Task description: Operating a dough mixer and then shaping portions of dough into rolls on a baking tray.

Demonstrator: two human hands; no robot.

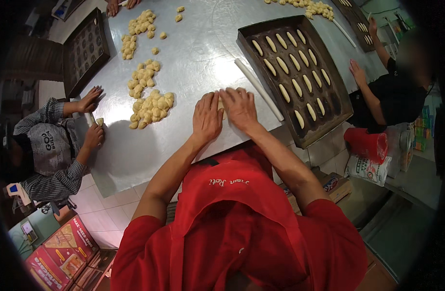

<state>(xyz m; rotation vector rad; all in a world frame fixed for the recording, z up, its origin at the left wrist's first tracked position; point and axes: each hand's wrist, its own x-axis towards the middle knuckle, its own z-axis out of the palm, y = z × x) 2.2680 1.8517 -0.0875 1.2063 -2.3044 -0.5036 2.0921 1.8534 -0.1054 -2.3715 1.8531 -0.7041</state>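
A small piece of pale dough (224, 109) shows in the gap between my hands, on the metal table near its front edge. My left hand (208, 116) lies palm down at the dough's left side, fingers stretched forward. On the other side, my right hand (240, 109) rests over the dough's edge with its fingers extended and slightly bent. The palms hide part of the dough. Just right of my right hand lies a long white rolling pin (259, 90). Beyond it, a dark baking tray (300, 138) holds rows of slim shaped dough pieces (297, 87).
Heaps of dough balls (152, 107) run along the metal table (198, 43) to my left. A co-worker's hands (92, 135) work dough with a roller at the left edge. Another dark tray (73, 86) stands beyond. At right, a second person's hand (359, 73) touches the table.
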